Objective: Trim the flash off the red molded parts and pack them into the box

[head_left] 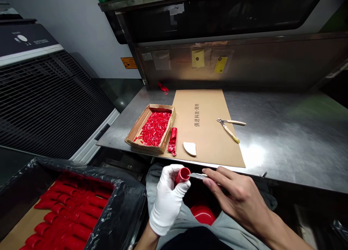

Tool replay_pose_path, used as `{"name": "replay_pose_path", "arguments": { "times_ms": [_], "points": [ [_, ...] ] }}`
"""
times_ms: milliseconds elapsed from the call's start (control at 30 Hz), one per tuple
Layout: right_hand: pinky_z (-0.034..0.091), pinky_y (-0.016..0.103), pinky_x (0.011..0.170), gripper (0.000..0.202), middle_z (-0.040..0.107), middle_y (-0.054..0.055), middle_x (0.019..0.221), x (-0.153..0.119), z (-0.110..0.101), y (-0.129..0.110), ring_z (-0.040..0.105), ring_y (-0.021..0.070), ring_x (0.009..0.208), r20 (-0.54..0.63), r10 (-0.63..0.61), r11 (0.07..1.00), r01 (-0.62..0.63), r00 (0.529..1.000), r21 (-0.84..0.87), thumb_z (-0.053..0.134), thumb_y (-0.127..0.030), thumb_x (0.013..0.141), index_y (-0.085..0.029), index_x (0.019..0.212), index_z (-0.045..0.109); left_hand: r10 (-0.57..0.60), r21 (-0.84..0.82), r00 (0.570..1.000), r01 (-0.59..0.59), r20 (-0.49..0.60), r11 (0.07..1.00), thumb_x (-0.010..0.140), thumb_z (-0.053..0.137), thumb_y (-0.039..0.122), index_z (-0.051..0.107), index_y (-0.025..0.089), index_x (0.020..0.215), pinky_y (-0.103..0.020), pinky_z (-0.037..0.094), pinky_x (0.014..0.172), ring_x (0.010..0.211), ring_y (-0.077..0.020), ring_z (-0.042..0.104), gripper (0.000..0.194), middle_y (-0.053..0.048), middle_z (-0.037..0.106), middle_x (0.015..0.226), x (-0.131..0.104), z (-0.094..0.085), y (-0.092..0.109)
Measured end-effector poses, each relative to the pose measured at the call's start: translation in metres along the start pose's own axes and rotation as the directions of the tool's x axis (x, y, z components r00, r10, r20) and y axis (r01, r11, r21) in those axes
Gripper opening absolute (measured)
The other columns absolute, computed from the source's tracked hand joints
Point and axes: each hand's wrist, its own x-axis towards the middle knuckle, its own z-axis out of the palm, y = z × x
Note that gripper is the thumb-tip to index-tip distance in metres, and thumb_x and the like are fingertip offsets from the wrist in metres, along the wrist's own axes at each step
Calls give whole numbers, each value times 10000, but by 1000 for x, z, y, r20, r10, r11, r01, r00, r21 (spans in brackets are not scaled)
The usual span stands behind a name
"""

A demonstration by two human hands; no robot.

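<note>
My left hand (pixel 169 199), in a white glove, is closed round a red plastic tube-shaped part (pixel 182 175), its round open end turned up. Bare, my right hand (pixel 239 195) pinches a small craft knife (pixel 198 175). The blade's tip is at the rim of the red part; whether it touches cannot be made out. Just beyond my hands, a similar red plastic part (pixel 172 141) lies on the cardboard sheet (pixel 209 134), with a white quarter-round piece (pixel 189 148) to its right. A pair of nippers (pixel 230 128) rests open across the sheet's right edge.
A shallow cardboard box (pixel 130 140) of red scraps stands left on the metal table (pixel 272 108). Lower left, a bin lined with black plastic (pixel 127 192) holds several red parts. Red bits (pixel 163 87) lie at the back. A red round object (pixel 202 214) shows below my hands.
</note>
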Motion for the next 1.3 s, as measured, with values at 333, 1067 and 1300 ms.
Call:
{"name": "replay_pose_path", "arguments": {
  "times_ms": [333,1067,1300],
  "points": [
    [402,269,575,171,609,-4,807,12,-9,11,571,137,662,62,51,991,-58,997,120,506,-298,1017,-252,1108,643,-67,104,994,57,91,993,900,577,448,467,194,1207,-261,480,564,567,-107,521,413,-19,580,843,-14,1,-4],
    [486,279,699,199,679,19,916,16,-2,7,637,162,774,102,104,979,-120,989,165,487,-339,1021,-229,1059,648,-11,290,1000,3,23,957,828,636,509,509,193,1206,-401,498,879,1009,-265,619,509,-124,614,1126,-15,0,-16],
    [442,260,635,229,640,11,834,15,-11,19,597,139,702,197,60,986,-89,979,143,472,-348,1025,-232,1051,667,-32,325,988,-19,151,946,928,525,372,533,210,1020,-326,476,796,847,-182,596,187,-45,603,947,-11,-6,0]
  ]
}}
